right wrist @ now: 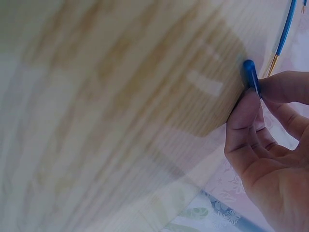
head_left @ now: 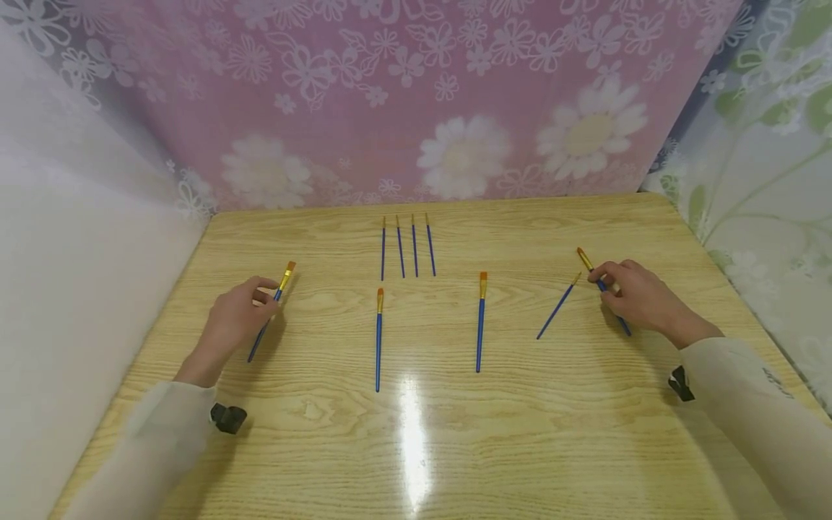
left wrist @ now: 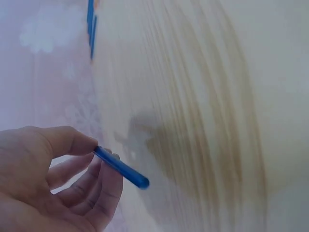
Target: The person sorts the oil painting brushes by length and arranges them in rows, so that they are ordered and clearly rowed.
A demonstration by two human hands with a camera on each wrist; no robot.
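At the left of the table, my left hand (head_left: 237,314) pinches a flat-tipped paintbrush (head_left: 284,280) by its blue handle, bristles pointing away from me. The left wrist view shows the rounded handle end (left wrist: 128,173) sticking out past thumb and fingers, with a shadow on the wood. Over on the right, my right hand (head_left: 640,297) grips a paintbrush (head_left: 585,258) with an orange tip and gold ferrule, thumb and fingertips on its blue handle. Just left of it lies a thin paintbrush (head_left: 557,309), slanted. In the right wrist view the held handle end (right wrist: 250,72) shows between the fingers.
Two larger blue paintbrushes, one left of centre (head_left: 378,343) and one right of centre (head_left: 480,328), lie upright-pointing on the wooden table (head_left: 312,462). Several thin paintbrushes (head_left: 414,249) form a row near the back edge. A pink flowered curtain (head_left: 364,130) hangs behind.
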